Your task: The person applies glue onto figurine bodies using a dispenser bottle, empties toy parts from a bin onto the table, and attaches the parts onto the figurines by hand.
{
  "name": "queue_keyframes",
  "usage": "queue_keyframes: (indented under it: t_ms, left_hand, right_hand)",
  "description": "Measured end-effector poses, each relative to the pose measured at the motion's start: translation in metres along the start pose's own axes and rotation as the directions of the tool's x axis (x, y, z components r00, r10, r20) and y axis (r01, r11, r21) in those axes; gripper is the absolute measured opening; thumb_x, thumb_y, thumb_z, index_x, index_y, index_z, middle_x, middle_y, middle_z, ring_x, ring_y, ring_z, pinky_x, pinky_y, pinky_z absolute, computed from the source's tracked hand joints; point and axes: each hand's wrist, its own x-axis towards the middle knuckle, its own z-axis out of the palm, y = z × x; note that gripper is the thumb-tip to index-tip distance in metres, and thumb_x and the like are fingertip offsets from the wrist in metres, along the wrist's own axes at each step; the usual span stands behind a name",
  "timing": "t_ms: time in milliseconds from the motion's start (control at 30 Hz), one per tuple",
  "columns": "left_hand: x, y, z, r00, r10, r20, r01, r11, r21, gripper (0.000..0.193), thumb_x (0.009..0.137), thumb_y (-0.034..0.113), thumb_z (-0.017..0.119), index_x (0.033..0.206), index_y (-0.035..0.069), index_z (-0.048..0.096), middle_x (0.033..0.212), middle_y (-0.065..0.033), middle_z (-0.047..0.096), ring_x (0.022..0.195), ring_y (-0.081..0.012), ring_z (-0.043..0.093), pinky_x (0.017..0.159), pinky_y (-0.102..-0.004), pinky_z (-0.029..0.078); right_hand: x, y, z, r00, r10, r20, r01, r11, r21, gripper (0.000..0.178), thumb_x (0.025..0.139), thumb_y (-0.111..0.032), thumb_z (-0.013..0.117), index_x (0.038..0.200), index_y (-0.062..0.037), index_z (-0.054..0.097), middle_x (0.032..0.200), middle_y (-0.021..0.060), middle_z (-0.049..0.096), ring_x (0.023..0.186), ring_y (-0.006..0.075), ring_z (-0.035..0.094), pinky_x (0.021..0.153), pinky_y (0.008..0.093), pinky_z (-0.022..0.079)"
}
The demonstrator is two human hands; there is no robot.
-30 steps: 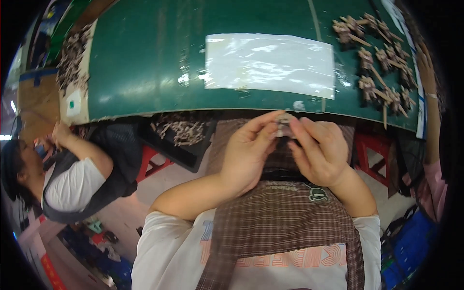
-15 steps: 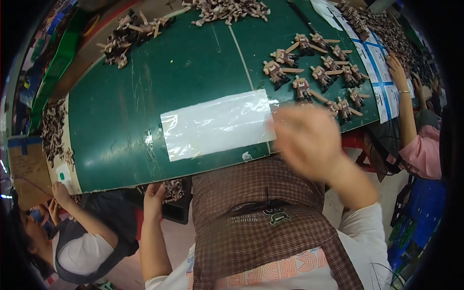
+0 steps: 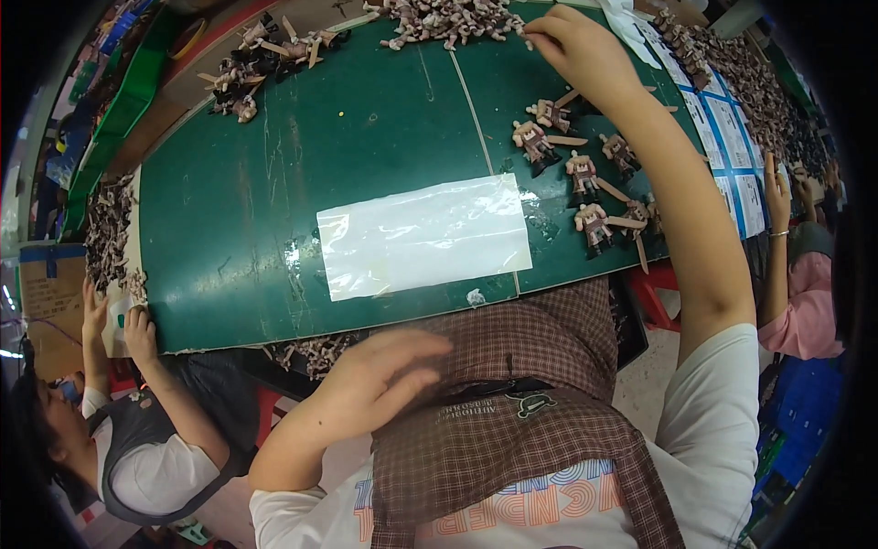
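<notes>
My right hand (image 3: 581, 57) reaches over the table to the right end of a pile of small pinkish-brown figure parts (image 3: 448, 23). Its fingertips are pinched together at the pile's edge; what they hold is too small to name. In front of the checked apron, below the table edge, hovers my left hand (image 3: 380, 377), thumb and fingers apart, with nothing in it. Toy figures (image 3: 583, 176) with sword-like tan pieces lie in a group at the right, partly covered by my right forearm. One figure (image 3: 594, 225) lies nearest the front edge.
A shiny white sheet (image 3: 425, 236) lies on the green table (image 3: 229, 220). Parts fill a container (image 3: 311, 355) below the edge. More figures (image 3: 265, 59) are heaped at the far left. Co-workers sit at the left (image 3: 165, 467) and right (image 3: 805, 284), beside other part piles.
My right hand has moved from beside the white sheet to the far pile. My left hand has come up and rightward from the parts below the edge. A figure now shows where my right hand was.
</notes>
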Motion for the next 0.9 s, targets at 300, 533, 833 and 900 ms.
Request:
queue_keyframes:
  t_ms: [300, 533, 833, 900]
  left_hand:
    - [0.054, 0.02, 0.045, 0.876, 0.328, -0.354, -0.345, 0.939, 0.016, 0.051, 0.076, 0.002, 0.073, 0.123, -0.001, 0.055, 0.129, -0.0167, 0.05, 0.112, -0.0287, 0.055, 0.079, -0.0359, 0.054]
    - [0.094, 0.043, 0.051, 0.914, 0.398, -0.079, -0.405, 0.901, -0.154, 0.024, 0.081, -0.001, 0.063, 0.099, 0.01, 0.074, 0.097, -0.0029, 0.043, 0.08, -0.0137, 0.052, 0.071, -0.0269, 0.048]
    - [0.16, 0.04, 0.064, 0.856, 0.304, -0.418, -0.184, 0.935, 0.303, 0.069, 0.071, 0.011, 0.077, 0.132, 0.002, 0.045, 0.114, -0.0178, 0.048, 0.1, -0.0318, 0.053, 0.085, -0.0379, 0.046]
    - [0.172, 0.042, 0.07, 0.826, 0.35, -0.443, -0.09, 0.856, 0.509, 0.067, 0.07, 0.015, 0.078, 0.128, 0.0, 0.047, 0.115, -0.0184, 0.05, 0.102, -0.0335, 0.054, 0.085, -0.0391, 0.046]
  right_hand:
    - [-0.177, -0.128, -0.077, 0.985, -0.129, 0.117, -0.001, 0.668, 0.745, 0.031, 0.086, -0.021, 0.064, 0.11, -0.0007, 0.064, 0.098, 0.0116, 0.064, 0.085, 0.0253, 0.063, 0.073, 0.0321, 0.052]
    - [-0.232, -0.089, -0.064, 0.88, 0.003, 0.474, -0.473, 0.075, 0.878, 0.026, 0.094, -0.008, 0.054, 0.115, 0.0054, 0.062, 0.097, 0.0142, 0.066, 0.085, 0.0211, 0.065, 0.076, 0.0295, 0.052]
    - [-0.259, -0.064, -0.058, 0.742, 0.421, 0.522, -0.404, -0.34, 0.849, 0.022, 0.086, -0.013, 0.07, 0.1, 0.0015, 0.062, 0.101, 0.0131, 0.064, 0.084, 0.0196, 0.064, 0.072, 0.0291, 0.055]
    - [-0.256, -0.064, -0.053, 0.733, 0.523, 0.434, -0.318, -0.3, 0.899, 0.023, 0.086, -0.012, 0.069, 0.104, 0.0007, 0.062, 0.101, 0.0107, 0.063, 0.089, 0.0184, 0.063, 0.073, 0.0271, 0.052]
